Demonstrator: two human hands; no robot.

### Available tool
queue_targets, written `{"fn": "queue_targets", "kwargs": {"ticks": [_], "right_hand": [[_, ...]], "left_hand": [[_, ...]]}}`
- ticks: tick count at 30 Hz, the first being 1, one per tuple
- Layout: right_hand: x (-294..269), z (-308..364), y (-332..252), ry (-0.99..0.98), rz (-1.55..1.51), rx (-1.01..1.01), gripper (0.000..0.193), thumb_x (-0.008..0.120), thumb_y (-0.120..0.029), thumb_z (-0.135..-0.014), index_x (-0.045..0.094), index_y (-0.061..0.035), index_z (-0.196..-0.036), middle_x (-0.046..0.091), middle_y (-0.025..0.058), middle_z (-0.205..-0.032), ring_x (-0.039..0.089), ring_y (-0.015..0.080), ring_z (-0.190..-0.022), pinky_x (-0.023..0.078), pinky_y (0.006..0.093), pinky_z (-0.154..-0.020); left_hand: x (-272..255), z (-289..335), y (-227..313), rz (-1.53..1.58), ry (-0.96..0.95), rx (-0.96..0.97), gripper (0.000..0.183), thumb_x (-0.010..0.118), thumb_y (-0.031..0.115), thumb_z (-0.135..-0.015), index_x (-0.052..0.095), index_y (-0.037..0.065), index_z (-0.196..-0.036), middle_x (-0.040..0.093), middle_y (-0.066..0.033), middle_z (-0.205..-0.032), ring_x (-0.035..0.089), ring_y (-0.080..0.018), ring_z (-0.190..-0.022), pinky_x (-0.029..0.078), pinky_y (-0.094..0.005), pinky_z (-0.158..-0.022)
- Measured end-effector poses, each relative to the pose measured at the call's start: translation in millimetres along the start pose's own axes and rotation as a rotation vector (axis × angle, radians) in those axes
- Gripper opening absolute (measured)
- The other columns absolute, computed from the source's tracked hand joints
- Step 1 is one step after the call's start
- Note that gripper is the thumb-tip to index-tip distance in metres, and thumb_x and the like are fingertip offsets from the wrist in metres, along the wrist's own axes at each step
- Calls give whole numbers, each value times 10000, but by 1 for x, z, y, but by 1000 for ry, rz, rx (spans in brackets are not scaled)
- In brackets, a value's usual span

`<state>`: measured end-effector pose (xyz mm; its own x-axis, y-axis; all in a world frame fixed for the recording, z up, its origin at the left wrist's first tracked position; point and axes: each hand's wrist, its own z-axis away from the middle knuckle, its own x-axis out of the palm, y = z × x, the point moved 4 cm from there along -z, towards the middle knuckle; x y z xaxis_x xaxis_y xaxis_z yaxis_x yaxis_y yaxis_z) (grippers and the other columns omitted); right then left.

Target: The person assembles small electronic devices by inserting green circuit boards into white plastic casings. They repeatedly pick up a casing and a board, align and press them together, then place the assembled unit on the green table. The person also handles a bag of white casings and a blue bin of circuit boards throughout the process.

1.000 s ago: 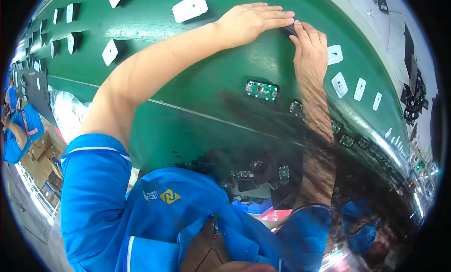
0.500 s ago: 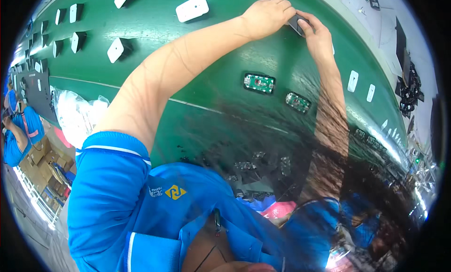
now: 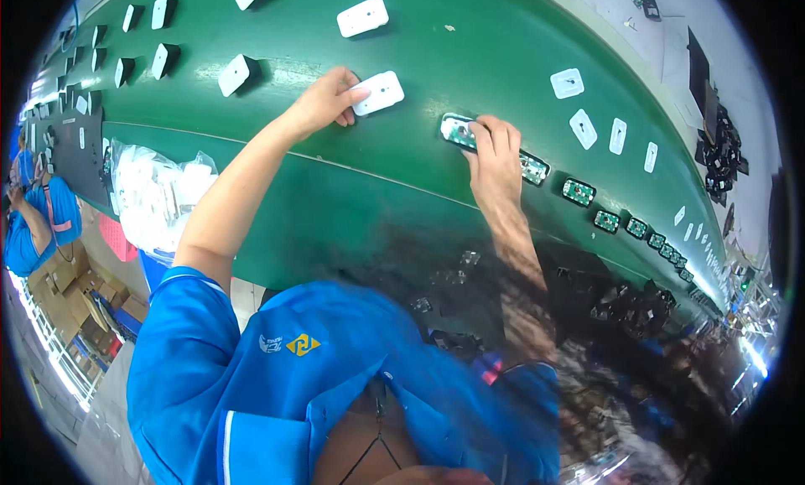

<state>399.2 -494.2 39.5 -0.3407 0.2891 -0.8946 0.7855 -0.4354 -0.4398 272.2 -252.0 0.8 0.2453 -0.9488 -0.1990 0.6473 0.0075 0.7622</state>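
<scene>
My left hand (image 3: 325, 101) is closed on the edge of a white rectangular cover (image 3: 381, 93), with the thumb on its top face. Whether a black case sits under that cover I cannot tell. To the right, my right hand (image 3: 496, 145) grips a black case with a green circuit board (image 3: 457, 129) inside, fingers over its right end. Just behind these fingers a second board in a black case (image 3: 534, 168) lies on the green bench. Further right, more boards, such as this nearby one (image 3: 579, 191), run in a line towards the right rim.
White-topped black boxes (image 3: 238, 76) stand across the left of the green bench (image 3: 335, 187), and another white cover (image 3: 362, 17) lies beyond my left hand. Loose white covers (image 3: 583, 129) are at the right. A clear bag of white parts (image 3: 159, 191) sits at the near left edge.
My hands, earlier together on a dark case at the far right, have come apart and nearer. The left now holds a white cover, the right a case with a circuit board.
</scene>
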Motion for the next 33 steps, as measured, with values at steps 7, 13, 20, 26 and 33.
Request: {"fn": "queue_targets", "kwargs": {"ticks": [7, 13, 20, 26, 33], "right_hand": [[8, 10, 13, 24, -731, 488, 267, 646, -102, -864, 570, 14, -1091, 597, 105, -1067, 560, 206, -1028, 434, 330, -906], [-20, 33, -39, 287, -685, 268, 165, 669, -46, -806, 634, -29, -966, 631, 111, -1044, 575, 263, -982, 452, 361, -867], [-74, 64, -93, 318, -787, 355, 253, 707, -80, -806, 648, -40, -1049, 650, 87, -939, 576, 214, -889, 462, 331, -814], [-97, 74, -107, 254, -762, 330, 130, 712, -68, -794, 675, -46, -917, 566, 66, -891, 547, 200, -844, 440, 309, -762], [-106, 87, -97, 5, -1042, 602, 109, 672, -24, -811, 587, -33, -877, 543, 14, -914, 517, 72, -733, 399, 214, -588]], "left_hand": [[-5, 13, 23, -611, 268, 60, 327, 615, 263, -908, 499, 8, -1078, 610, -93, -904, 594, -149, -743, 490, -315, -624], [78, 93, 54, -39, 77, 500, 571, 614, 200, -909, 342, 18, -1377, 540, -122, -1241, 561, -210, -1100, 455, -363, -936], [100, 130, 50, 607, -315, 244, 473, 593, 190, -930, 443, 29, -1349, 570, -40, -1225, 507, -131, -1155, 405, -307, -1006], [106, 149, 60, 509, -429, 304, 502, 627, 223, -913, 457, 56, -1354, 584, -16, -1178, 519, -97, -1096, 432, -280, -941], [102, 168, 101, -124, -347, 718, 658, 640, 469, -796, 506, 64, -1297, 580, -113, -1084, 574, -266, -1023, 451, -364, -900]]}}
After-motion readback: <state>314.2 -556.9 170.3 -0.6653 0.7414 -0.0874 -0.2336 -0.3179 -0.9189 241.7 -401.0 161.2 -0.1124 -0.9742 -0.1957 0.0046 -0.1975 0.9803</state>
